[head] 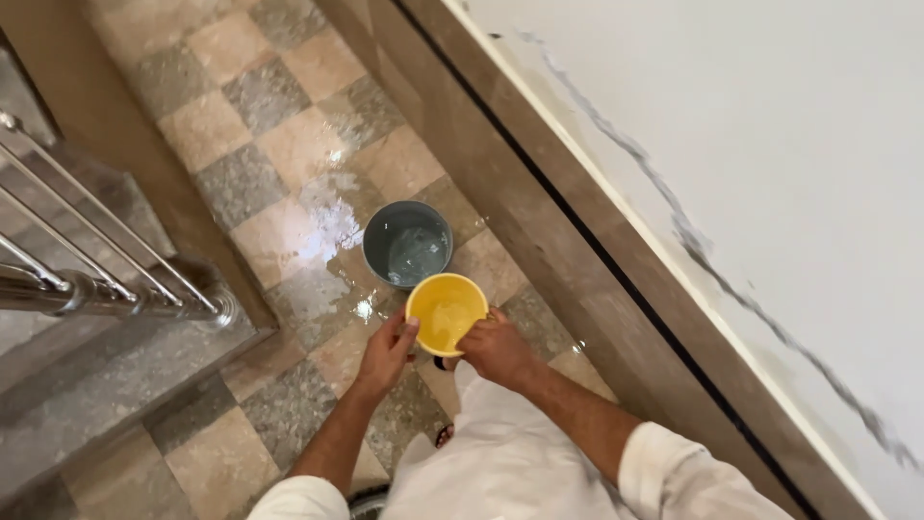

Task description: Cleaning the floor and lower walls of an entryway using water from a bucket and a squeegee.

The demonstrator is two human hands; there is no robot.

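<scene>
A small yellow bowl [446, 310] is held in front of me over the tiled floor, its opening turned up toward the camera. My left hand [388, 351] grips its left rim, thumb on the edge. My right hand [495, 349] holds its right and lower side. Just beyond the bowl a grey bucket [407, 243] with water in it stands on the floor. White sleeves and a white garment cover my arms and body below.
The checkered beige and grey tiled floor [279, 144] is wet and shiny around the bucket. A metal stair railing [87, 279] and stone steps lie to the left. A brown marble skirting [577, 250] and white wall run along the right.
</scene>
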